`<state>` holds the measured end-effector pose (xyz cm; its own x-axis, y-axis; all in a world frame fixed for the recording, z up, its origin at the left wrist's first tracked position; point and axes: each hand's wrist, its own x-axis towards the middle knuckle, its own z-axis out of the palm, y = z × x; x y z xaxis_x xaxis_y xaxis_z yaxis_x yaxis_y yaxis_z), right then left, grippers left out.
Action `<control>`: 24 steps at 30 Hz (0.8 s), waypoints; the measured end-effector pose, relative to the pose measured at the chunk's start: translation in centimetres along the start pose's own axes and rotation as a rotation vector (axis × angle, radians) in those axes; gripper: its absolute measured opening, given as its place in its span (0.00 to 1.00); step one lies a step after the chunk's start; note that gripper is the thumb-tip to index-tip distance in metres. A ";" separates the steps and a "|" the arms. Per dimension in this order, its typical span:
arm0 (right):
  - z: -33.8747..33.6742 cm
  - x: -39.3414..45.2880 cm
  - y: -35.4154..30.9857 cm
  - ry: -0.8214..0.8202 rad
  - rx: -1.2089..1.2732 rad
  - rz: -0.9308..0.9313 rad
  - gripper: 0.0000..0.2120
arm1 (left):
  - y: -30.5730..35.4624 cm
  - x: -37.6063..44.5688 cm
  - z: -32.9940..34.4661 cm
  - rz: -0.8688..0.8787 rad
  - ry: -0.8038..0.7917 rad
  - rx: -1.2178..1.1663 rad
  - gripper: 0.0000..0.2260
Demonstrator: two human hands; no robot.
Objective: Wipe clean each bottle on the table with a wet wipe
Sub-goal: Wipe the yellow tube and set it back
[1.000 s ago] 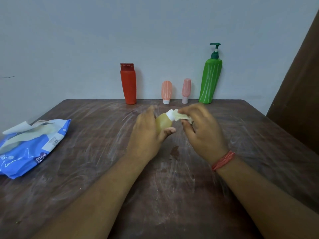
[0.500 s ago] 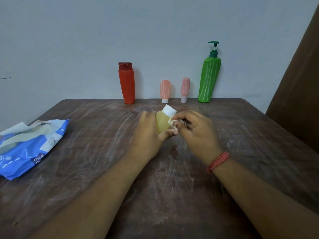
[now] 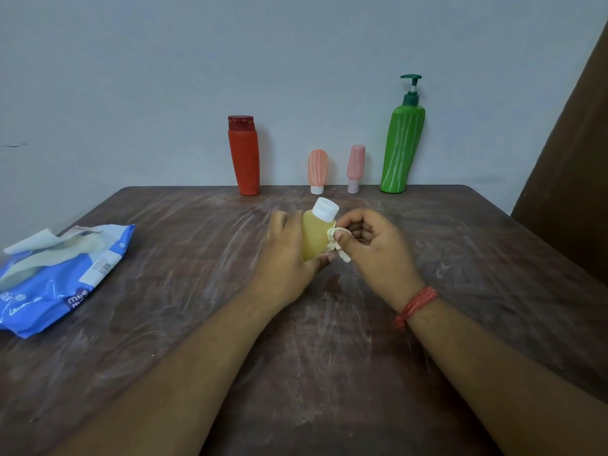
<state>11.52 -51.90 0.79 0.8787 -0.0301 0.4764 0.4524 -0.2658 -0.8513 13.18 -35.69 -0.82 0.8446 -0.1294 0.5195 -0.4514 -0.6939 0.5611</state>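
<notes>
That little yellow bottle [image 3: 316, 236] looks light and probably soft plastic, so it'd squish or slip if squeezed hard, best held round the body like the left hand [image 3: 289, 258] does, its grip wrapped round it just above the table [image 3: 493, 258]. Right hand [image 3: 371, 248] has a narrow grip pinching the bunched wet wipe [image 3: 335, 243] against the bottle's side. Red bottle [image 3: 243, 155], two pink tubes [image 3: 317, 171] [image 3: 355, 167] and green pump bottle [image 3: 402, 149] stand well apart along the far edge, wipes pack [image 3: 62, 274] off left, nothing really in the way
</notes>
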 end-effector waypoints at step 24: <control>-0.6 0.6 0.9 -0.192 -0.256 0.112 0.08 | 0.7 -0.6 -1.4 -0.114 0.000 -0.162 0.15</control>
<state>12.31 -52.76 0.45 0.9445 0.1025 0.3123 0.3198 -0.5052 -0.8016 11.89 -35.11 0.18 0.8927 -0.0566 0.4471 -0.3937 -0.5810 0.7124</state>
